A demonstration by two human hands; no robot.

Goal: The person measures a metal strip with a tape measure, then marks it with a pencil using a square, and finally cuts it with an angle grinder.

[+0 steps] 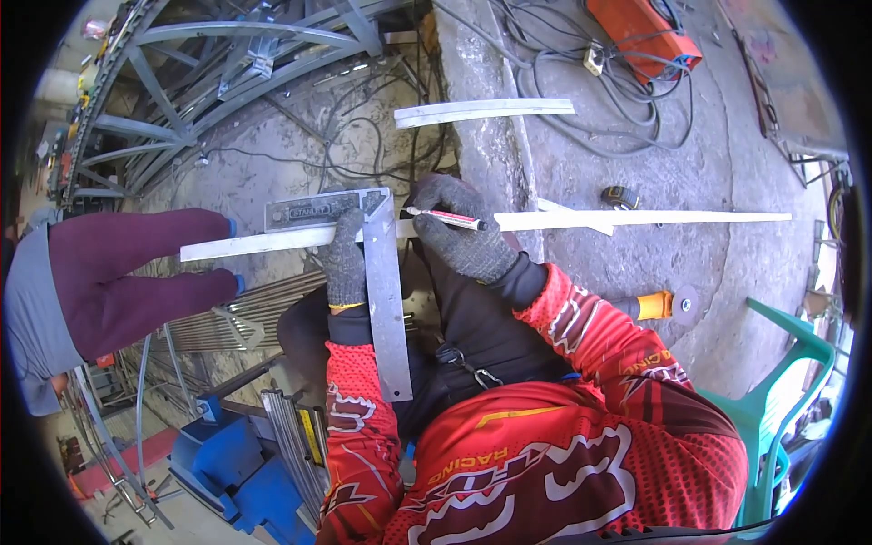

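My gloved left hand [345, 261] is closed around a pale metal bar [259, 245] and the stock of a Stanley try square [381, 300]. The square's long blade points down toward my lap. My gloved right hand [465, 232] pinches a white and red marker pen [454, 219], its dark tip toward the blade's edge. The bar runs sideways under both hands and reaches far to the right. Its stretch behind my right hand is hidden.
Another pale metal bar [483, 112] lies ahead across a concrete ledge. To the right are a tape measure [619, 197], a yellow angle grinder [652, 305] and a green chair [772, 400]. An orange machine [645, 41] sits among cables. A person [118, 282] bends at left.
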